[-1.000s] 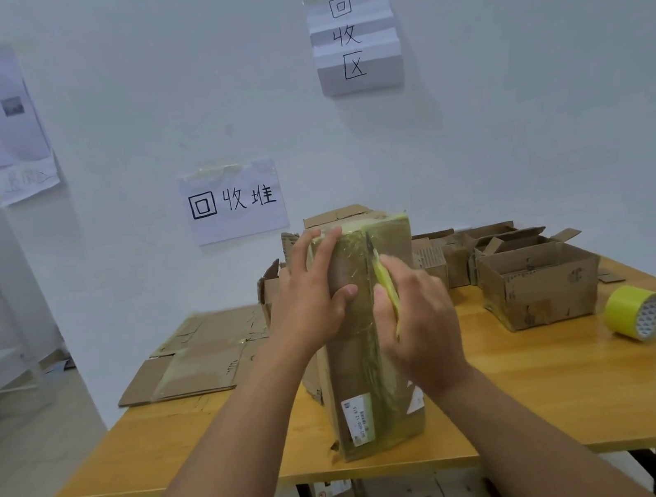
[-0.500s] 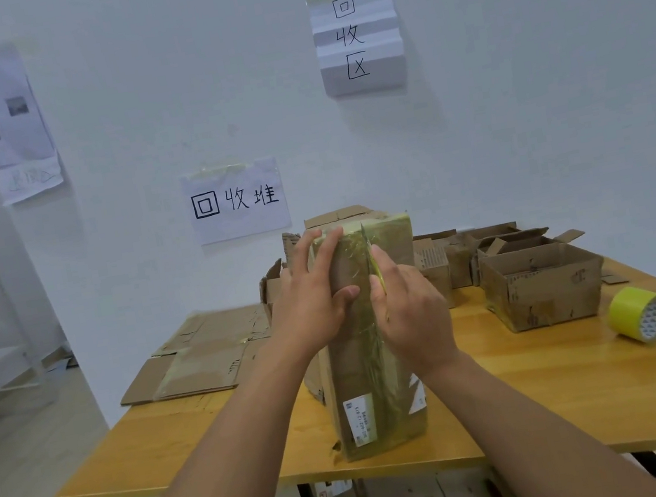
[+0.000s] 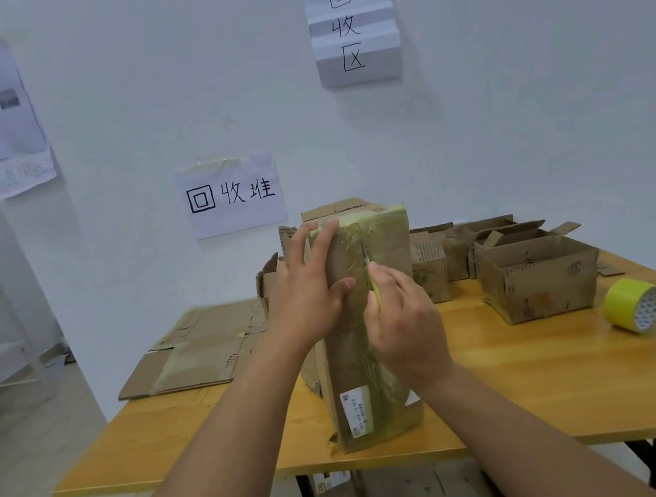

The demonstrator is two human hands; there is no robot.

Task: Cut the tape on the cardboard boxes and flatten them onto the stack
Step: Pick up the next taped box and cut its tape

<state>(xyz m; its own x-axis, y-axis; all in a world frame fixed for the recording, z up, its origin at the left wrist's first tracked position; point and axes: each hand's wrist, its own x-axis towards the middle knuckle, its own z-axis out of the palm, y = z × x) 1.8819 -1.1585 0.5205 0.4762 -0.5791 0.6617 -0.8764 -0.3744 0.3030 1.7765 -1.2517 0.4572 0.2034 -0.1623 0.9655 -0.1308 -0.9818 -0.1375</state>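
A tall taped cardboard box [image 3: 382, 248] stands on end near the front edge of the wooden table [image 3: 558, 392], its near face wrapped in yellowish tape. My left hand [image 3: 308, 295] presses flat against the box's upper left side, holding it upright. My right hand [image 3: 406, 324] grips a small yellow-green cutter [image 3: 372, 284], whose blade touches the tape seam running down the middle of the near face. A stack of flattened cardboard [image 3: 196, 352] lies on the table's far left corner.
Several open cardboard boxes [image 3: 539, 278] sit at the back right of the table. A roll of yellow tape [image 3: 635, 303] lies on its side at the right. Paper signs hang on the white wall. A metal shelf stands at the left.
My right hand with the cutter has slid upward along the tape seam, from mid-height toward the upper part of the box. My left hand has stayed in place.
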